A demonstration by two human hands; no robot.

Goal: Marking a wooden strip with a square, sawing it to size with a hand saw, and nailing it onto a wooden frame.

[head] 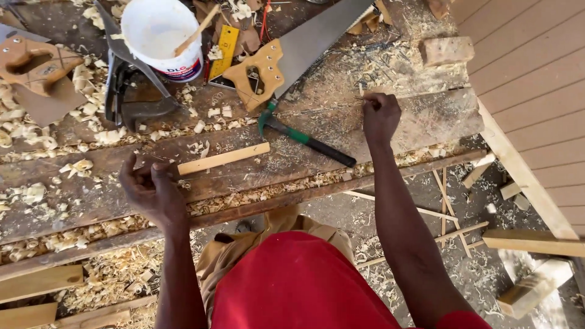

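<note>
My left hand [151,190] rests on the front of a rough wooden workbench [73,176], fingers curled shut, just left of a short pale wooden strip [223,158]. My right hand [381,116] is closed in a fist on a grey plank [436,119], fingertips pressed together; whether something small is pinched there I cannot tell. Between the hands lies a hammer [308,139] with a green and black handle. Just behind it is a hand saw [263,76] with a wooden handle, its blade pointing away.
A white bucket [161,30] with a stick in it stands at the back, beside a yellow rule [225,49] and a dark metal tool [131,91]. Another saw handle [33,61] lies far left. A wood block [446,50], shavings and offcuts lie around. Board siding [536,91] rises at right.
</note>
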